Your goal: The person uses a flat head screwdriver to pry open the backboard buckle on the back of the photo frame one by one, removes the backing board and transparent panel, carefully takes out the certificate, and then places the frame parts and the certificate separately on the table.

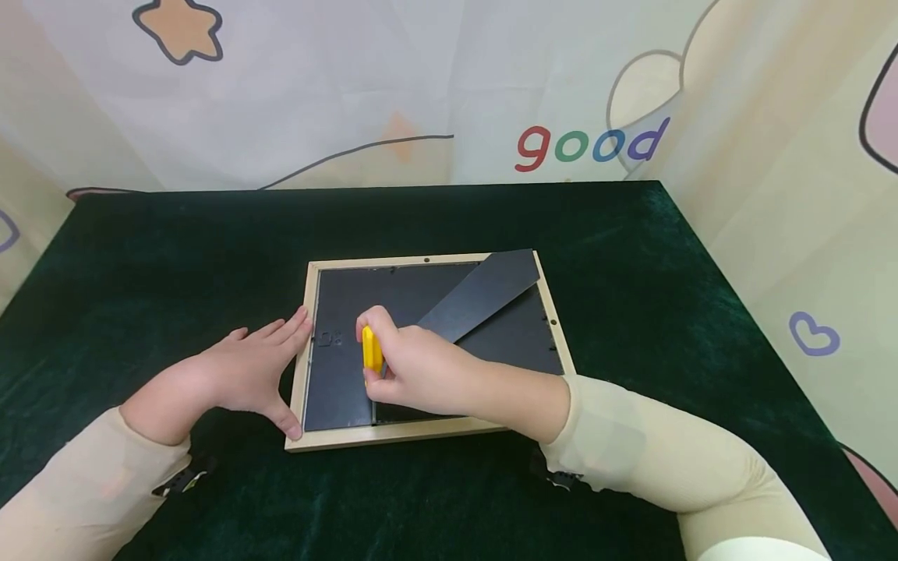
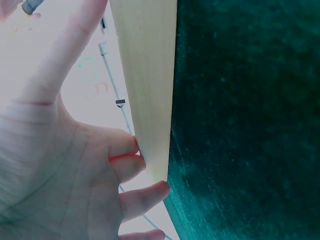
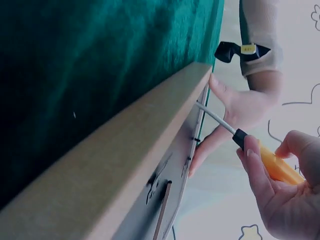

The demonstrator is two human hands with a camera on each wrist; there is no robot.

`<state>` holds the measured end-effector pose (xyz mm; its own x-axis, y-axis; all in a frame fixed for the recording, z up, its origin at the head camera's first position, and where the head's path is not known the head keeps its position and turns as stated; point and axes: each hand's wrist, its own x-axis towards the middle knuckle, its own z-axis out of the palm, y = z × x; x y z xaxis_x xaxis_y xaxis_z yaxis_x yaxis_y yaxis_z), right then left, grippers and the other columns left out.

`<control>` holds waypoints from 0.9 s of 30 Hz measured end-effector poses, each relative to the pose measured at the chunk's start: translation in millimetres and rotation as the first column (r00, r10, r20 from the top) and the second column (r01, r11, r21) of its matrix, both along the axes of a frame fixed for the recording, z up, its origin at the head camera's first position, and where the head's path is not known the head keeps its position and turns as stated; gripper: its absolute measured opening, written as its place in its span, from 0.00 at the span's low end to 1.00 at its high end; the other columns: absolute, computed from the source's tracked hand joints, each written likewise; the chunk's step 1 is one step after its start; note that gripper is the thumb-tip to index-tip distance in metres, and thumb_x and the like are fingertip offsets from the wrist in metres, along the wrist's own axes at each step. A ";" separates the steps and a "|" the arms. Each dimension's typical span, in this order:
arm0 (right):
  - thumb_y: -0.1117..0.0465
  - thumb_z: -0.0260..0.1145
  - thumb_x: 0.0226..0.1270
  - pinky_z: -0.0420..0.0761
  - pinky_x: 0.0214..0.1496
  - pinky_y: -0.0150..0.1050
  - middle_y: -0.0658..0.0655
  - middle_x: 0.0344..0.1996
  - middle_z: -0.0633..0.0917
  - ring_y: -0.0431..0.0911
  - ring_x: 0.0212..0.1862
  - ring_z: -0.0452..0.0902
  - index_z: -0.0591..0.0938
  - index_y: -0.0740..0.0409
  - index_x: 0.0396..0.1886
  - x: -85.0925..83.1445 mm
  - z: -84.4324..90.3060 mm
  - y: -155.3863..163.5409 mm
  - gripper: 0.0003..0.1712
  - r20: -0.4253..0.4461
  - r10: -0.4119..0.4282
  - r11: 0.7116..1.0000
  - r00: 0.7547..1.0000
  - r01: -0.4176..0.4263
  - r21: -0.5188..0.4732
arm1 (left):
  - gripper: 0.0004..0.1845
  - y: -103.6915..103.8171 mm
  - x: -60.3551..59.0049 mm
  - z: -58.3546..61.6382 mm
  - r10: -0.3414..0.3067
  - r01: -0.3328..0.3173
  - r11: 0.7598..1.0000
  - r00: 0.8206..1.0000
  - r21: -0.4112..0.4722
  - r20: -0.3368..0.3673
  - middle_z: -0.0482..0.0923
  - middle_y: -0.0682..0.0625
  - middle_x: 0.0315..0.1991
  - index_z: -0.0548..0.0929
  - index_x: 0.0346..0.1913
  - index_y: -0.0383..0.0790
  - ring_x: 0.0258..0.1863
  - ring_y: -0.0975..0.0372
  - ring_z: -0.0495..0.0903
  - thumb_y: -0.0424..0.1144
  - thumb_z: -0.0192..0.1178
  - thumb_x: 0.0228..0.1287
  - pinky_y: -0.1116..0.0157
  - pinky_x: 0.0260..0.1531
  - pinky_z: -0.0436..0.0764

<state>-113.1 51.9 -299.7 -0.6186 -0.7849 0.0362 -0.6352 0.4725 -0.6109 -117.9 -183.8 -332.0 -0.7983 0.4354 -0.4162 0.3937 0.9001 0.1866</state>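
Observation:
A picture frame with a pale wooden rim lies face down, its dark backing board upward. Across the board runs a dark easel leg, slanting to the upper right corner. My left hand rests against the frame's left side, fingers spread and fairly straight, thumb near the lower left corner. My right hand grips the yellow handle of a screwdriver above the board. The screwdriver's metal shaft points down, and its tip is right at the inner edge of the near rim.
A dark green velvet cloth covers the table under the frame. Small dark metal tabs sit along the inside of the rim. Behind the table hangs a printed curtain with a star and the word "good".

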 end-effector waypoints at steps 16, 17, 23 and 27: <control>0.60 0.58 0.56 0.71 0.21 0.24 0.44 0.20 0.74 0.33 0.17 0.67 0.59 0.53 0.46 10.3 0.2 10.9 0.22 0.007 0.059 0.995 0.998 -0.058 -0.082 | 0.73 -1.2 1.7 -2.1 0.006 -0.005 1.000 0.999 0.023 -0.033 0.36 0.44 0.65 0.42 0.65 0.38 0.61 0.46 0.45 0.75 0.57 0.09 0.40 0.50 0.47; 0.61 0.59 0.55 0.72 0.23 0.25 0.45 0.22 0.76 0.34 0.18 0.70 0.59 0.53 0.46 5.7 -0.4 12.9 0.22 0.081 0.034 0.994 0.996 -0.025 -0.103 | 0.73 -1.6 1.7 -2.4 0.008 -0.007 1.000 0.999 0.030 -0.034 0.36 0.44 0.65 0.42 0.65 0.38 0.61 0.46 0.45 0.75 0.57 0.09 0.40 0.50 0.47; 0.66 0.59 0.55 0.76 0.33 0.34 0.53 0.32 0.80 0.45 0.28 0.78 0.60 0.54 0.44 -28.4 -7.9 40.0 0.20 0.445 -0.133 0.961 0.886 0.226 -0.162 | 0.74 -2.7 1.7 -3.8 0.008 -0.006 0.999 0.999 0.050 -0.042 0.36 0.44 0.65 0.42 0.65 0.37 0.61 0.46 0.46 0.74 0.57 0.08 0.40 0.49 0.47; 0.67 0.58 0.55 0.77 0.32 0.37 0.57 0.32 0.80 0.52 0.28 0.78 0.60 0.59 0.45 -47.1 -9.7 63.5 0.20 0.506 -0.236 0.933 0.830 0.339 -0.122 | 0.74 -1.3 1.6 -3.1 -0.003 0.005 0.999 0.999 0.040 -0.036 0.36 0.43 0.65 0.41 0.65 0.36 0.61 0.46 0.46 0.75 0.57 0.08 0.39 0.49 0.47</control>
